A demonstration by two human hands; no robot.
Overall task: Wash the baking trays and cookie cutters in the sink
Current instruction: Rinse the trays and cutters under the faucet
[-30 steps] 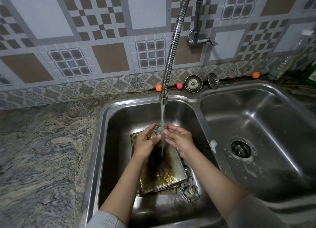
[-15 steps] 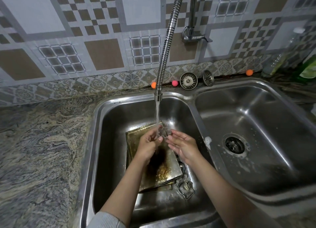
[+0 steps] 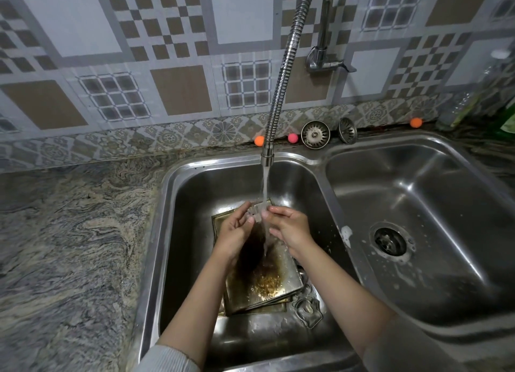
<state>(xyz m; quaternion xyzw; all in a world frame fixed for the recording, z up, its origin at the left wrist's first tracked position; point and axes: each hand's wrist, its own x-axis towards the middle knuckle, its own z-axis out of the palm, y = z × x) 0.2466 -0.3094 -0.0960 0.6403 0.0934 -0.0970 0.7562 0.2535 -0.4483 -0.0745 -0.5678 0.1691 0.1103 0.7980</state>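
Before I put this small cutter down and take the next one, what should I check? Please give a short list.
1. Water running from the faucet: ok.
2. Cookie cutter under the stream: ok.
3. Left hand and right hand both gripping it: ok.
4. Cutter fully clean: cannot tell.
5. Next cutter within reach beside the trays: ok.
6. Baking trays clean: not ok, brown residue.
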